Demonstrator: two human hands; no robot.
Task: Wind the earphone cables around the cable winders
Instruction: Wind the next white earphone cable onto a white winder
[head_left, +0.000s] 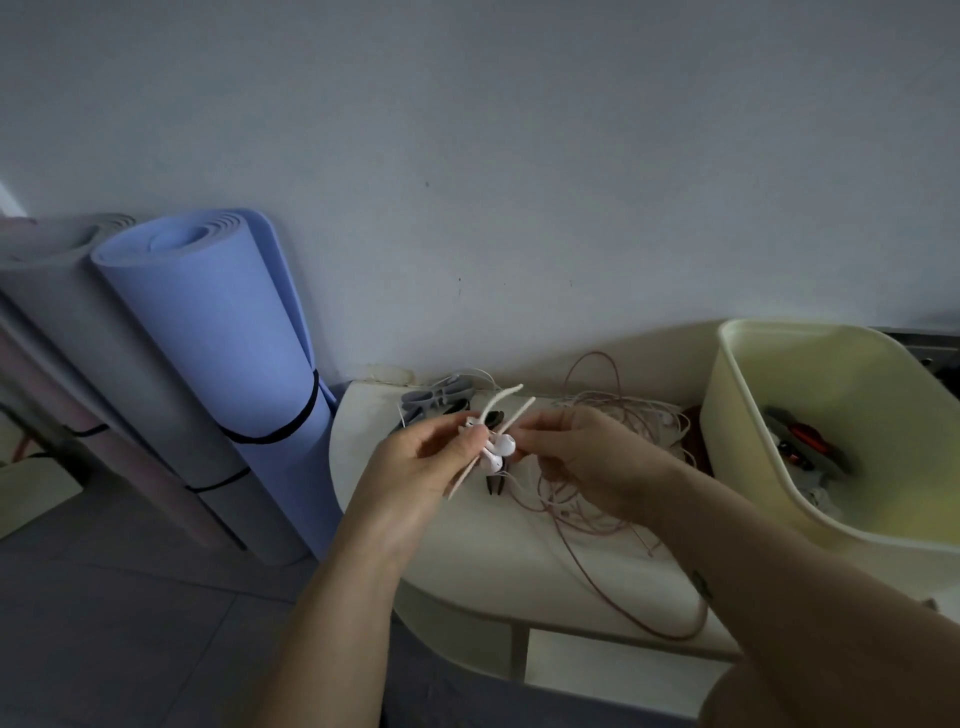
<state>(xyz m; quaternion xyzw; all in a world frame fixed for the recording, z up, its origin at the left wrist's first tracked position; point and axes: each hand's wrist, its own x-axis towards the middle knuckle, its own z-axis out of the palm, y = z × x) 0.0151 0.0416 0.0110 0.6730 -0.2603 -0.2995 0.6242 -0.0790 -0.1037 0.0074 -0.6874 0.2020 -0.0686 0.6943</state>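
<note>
Judging by what is held nearest the camera, one white earphone set (497, 451) appears nearly bundled: its earbuds and gathered cable sit against a white cable winder (514, 421), whose two strip ends stick up unfastened. The bundle is pinched between the curled fingers and thumb of the left hand (415, 457), and the fingertips of the right hand (587, 462) are closed on it from the other side. Just beyond, on the cream table (493, 566), a pinkish cable tangle (582, 512) is left loose and unwound. Farther back, grey winders (441, 397) lie unused near the wall, so most of the winding is judged to remain.
</note>
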